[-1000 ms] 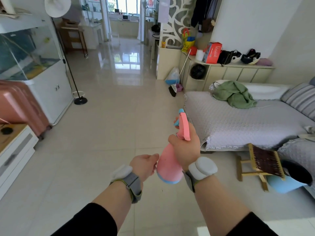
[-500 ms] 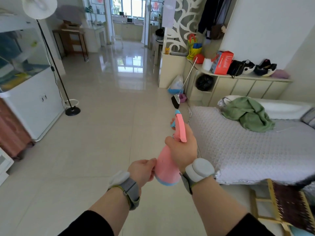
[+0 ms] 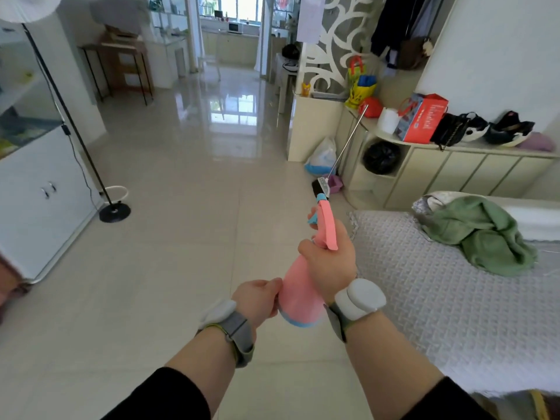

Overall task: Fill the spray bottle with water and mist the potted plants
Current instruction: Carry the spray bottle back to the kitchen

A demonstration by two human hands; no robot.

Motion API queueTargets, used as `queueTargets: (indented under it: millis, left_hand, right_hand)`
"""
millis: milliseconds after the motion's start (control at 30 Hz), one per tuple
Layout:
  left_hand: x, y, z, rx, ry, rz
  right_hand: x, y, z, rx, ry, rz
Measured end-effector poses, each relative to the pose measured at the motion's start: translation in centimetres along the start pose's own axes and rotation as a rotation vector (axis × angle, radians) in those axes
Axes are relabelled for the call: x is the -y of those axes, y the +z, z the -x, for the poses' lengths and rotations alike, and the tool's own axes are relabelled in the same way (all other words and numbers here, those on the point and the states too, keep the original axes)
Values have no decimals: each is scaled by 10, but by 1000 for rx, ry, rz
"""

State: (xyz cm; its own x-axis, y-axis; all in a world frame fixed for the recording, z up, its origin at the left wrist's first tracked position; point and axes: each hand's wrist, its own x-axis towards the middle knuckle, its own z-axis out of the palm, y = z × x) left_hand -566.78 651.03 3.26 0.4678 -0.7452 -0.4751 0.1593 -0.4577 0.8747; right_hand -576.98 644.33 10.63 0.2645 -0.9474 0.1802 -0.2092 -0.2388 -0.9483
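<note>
A pink spray bottle [image 3: 298, 294] with a blue base and blue nozzle is held out in front of me over the tiled floor, nozzle pointing away. My right hand [image 3: 328, 262] grips its neck below the pink trigger head, fingers curled round it. My left hand [image 3: 257, 298] holds the lower left side of the bottle body, fingers curled against it. No potted plants or tap are plainly visible in the head view.
A grey-covered sofa [image 3: 454, 298] with a green cloth [image 3: 481, 234] lies to the right. A floor lamp stand [image 3: 114, 212] and white cabinet [image 3: 39, 201] are on the left. A low shelf [image 3: 448, 165] with shoes and a red box stands ahead right. A broom [image 3: 325, 184] leans there.
The view has advanced across the room and turned slightly left; the sofa and shelf have come nearer and the wooden stool dropped out of view. Both hands keep their hold on the bottle.
</note>
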Motion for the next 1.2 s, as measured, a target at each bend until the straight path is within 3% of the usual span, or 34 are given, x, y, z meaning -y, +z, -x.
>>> queueTargets:
  millis: [367, 833, 1200]
  left_hand:
    - [-109, -10, -217, 40, -16, -4]
    - [-255, 13, -480, -58, 30, 104]
    - [-347, -11, -675, -22, -5, 118]
  right_hand:
    - [-18, 74, -218, -100, 40, 2]
    - [-52, 137, -520, -43, -41, 0]
    - [-77, 220, -714, -25, -55, 88]
